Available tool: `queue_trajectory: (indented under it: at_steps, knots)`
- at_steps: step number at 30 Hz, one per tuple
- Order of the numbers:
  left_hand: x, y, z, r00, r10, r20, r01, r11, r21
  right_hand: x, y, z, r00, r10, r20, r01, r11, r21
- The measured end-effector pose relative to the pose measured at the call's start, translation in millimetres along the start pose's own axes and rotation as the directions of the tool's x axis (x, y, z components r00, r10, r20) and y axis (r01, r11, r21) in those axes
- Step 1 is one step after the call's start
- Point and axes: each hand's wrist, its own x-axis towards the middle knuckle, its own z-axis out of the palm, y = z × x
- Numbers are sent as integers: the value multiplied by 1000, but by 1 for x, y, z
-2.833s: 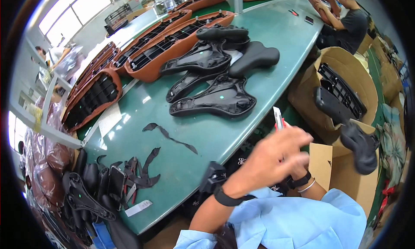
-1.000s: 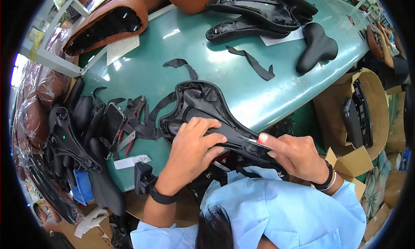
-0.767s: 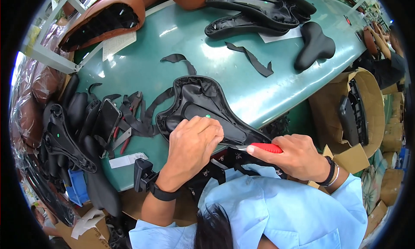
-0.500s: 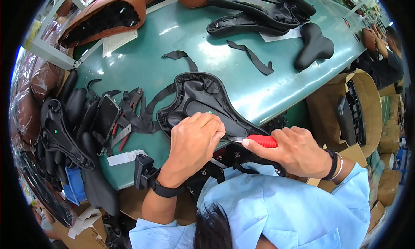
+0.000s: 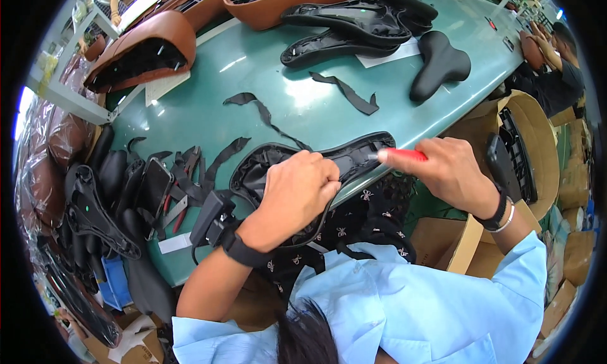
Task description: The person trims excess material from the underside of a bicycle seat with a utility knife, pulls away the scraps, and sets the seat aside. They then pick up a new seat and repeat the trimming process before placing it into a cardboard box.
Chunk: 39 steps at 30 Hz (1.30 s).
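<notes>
The saddle (image 5: 357, 162) slanted lengthwise, nose (image 5: 383, 139) rightward and away, beneath our left hand (image 5: 298, 190), its grip unclear; near the nose our right hand (image 5: 454, 173) clutched a knife (image 5: 411, 155).

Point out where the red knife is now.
In the head view, the red knife is right of centre, in the right hand, its tip close to the narrow end of the black saddle.
</notes>
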Motion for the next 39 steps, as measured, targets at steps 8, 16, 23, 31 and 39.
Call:
queue_trajectory:
  at_steps: [8, 16, 23, 31, 39]
  knots:
    - [18, -4, 13, 937, -326, -128, 278, 915, -291, 5, -57, 26, 813, 314, 489, -451, -190, 872]
    - [18, -15, 19, 899, -422, -115, 331, 829, -451, 18, -97, 26, 841, 426, 334, -453, 217, 865]
    - [13, -10, 10, 908, -420, 8, 267, 565, -781, 13, -108, 2, 895, 355, 270, -444, 655, 612]
    - [4, -20, 7, 837, -501, -221, -105, 249, -963, 3, -108, -24, 828, 73, 556, -528, 434, 729]
    - [-34, -42, -11, 797, -322, -511, 109, 909, -402, 16, -129, 64, 829, 522, 199, -225, -14, 974]
